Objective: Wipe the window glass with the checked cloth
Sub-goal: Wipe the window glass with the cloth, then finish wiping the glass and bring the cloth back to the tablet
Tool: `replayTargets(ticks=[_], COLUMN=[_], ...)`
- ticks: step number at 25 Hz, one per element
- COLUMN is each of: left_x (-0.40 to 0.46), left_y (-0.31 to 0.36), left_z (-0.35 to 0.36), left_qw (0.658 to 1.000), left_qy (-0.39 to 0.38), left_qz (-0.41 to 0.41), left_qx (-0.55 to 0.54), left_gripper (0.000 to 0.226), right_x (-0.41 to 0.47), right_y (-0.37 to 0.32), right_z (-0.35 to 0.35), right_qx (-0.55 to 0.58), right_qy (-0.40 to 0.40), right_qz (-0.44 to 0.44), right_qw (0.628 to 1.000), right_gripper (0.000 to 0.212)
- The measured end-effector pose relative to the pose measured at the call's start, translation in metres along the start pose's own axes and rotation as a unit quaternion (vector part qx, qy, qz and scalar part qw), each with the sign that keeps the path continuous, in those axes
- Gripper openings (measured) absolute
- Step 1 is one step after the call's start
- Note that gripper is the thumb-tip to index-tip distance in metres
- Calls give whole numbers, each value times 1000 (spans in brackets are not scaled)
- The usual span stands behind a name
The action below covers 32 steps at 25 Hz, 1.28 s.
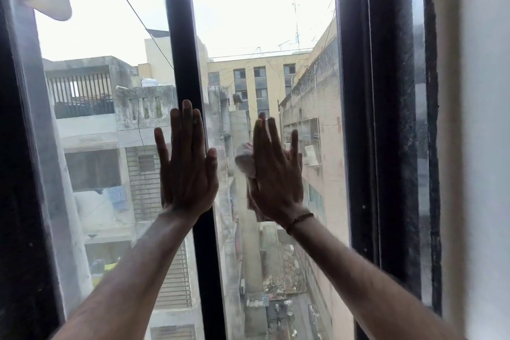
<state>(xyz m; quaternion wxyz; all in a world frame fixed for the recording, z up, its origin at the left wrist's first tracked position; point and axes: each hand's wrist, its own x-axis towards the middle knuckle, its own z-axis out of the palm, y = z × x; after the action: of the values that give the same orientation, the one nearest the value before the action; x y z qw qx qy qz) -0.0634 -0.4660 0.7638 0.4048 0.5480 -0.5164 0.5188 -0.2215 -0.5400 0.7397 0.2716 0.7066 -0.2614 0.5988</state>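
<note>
Cloth mostly hidden, right hand pressing

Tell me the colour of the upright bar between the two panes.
The upright bar is black; the head view shows it.

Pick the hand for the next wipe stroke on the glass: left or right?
Right. The right hand presses the checked cloth flat on the right pane; the left hand lies bare across the centre bar, with no cloth.
</note>
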Motion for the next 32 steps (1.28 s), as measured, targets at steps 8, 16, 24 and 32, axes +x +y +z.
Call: replayTargets(ticks=[8,16,24,32], left_x=[-119,-391,-547,-737], left_y=[17,1,-56,-38], left_z=[-33,-128,-242,-336], left_qw=[979,409,306,302], left_qy=[-64,-298,-120,-236], left_qz=[-132,-727,-865,-916], left_qx=[-143,-464,-380,-120], left_gripper=[59,69,27,24], right_x=[-125,-252,-380,-636], right_y=[-41,-179,-312,-367], right_z=[-39,-62,-57,-73], right_qx=[129,353,386,237], right_qy=[-177,-446,-604,-742], right_qz=[85,283,366,521], right_qw=[972,772,594,348], right_gripper=[76,69,31,11])
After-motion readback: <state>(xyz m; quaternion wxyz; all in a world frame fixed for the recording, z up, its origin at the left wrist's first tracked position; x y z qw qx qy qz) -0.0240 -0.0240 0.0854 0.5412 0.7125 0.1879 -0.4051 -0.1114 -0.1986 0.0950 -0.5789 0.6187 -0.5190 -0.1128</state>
